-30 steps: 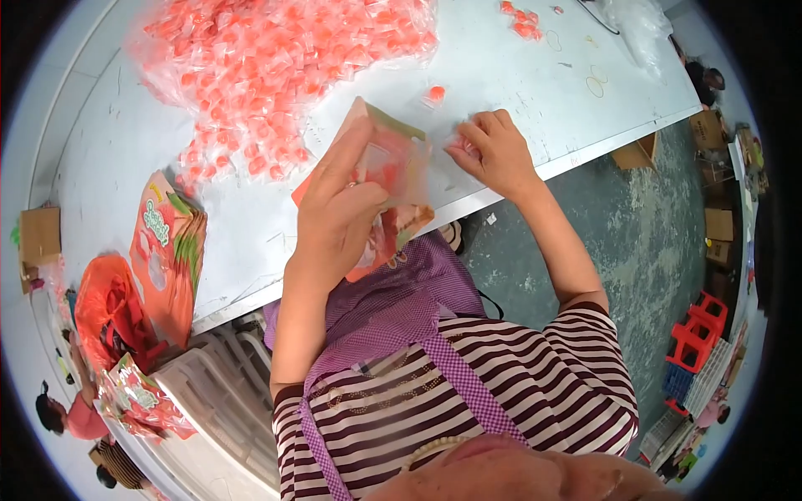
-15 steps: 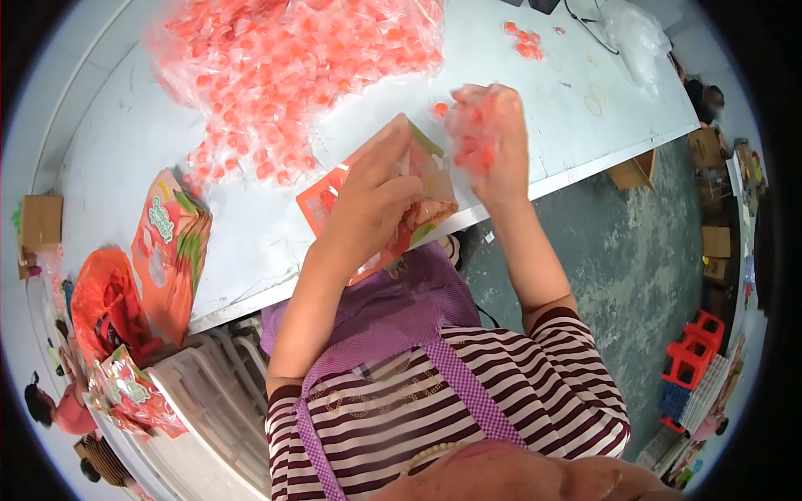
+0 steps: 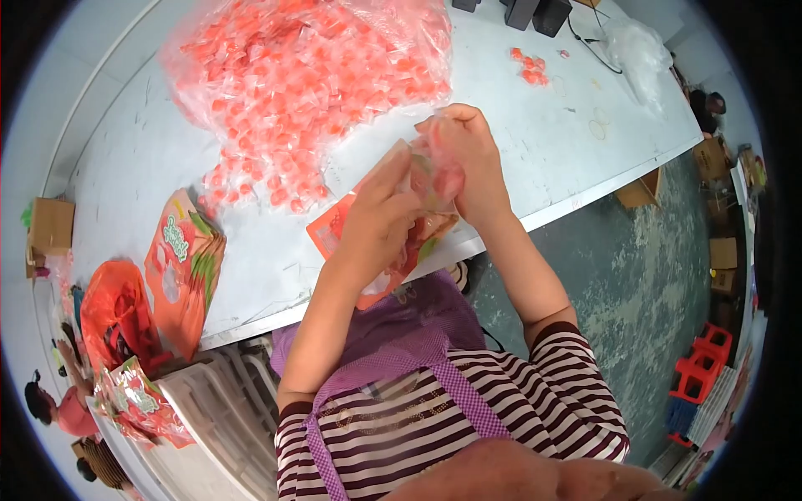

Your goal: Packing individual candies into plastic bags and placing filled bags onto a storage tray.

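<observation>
My left hand [image 3: 380, 219] is closed round a red and green printed pouch [image 3: 332, 227], held tilted at the table's front edge. Some individually wrapped red candies [image 3: 449, 180] are in my right hand [image 3: 474, 159], its fingers curled over them right at the pouch's upper opening. How many the hand holds is hidden. Just beyond both hands, a large clear bag of the same wrapped candies [image 3: 309, 83] lies with its contents spilling toward me.
A stack of flat pouches [image 3: 177, 267] lies at the table's left edge, beside a red plastic bag [image 3: 117, 305]. Several loose candies [image 3: 530, 68], black objects [image 3: 539, 15] and a crumpled clear bag [image 3: 633, 50] lie far right. White plastic crates [image 3: 217, 417] stand below left.
My right hand with the candies has moved left and down to the pouch's opening. My left hand still grips the pouch. The whole view has shifted slightly.
</observation>
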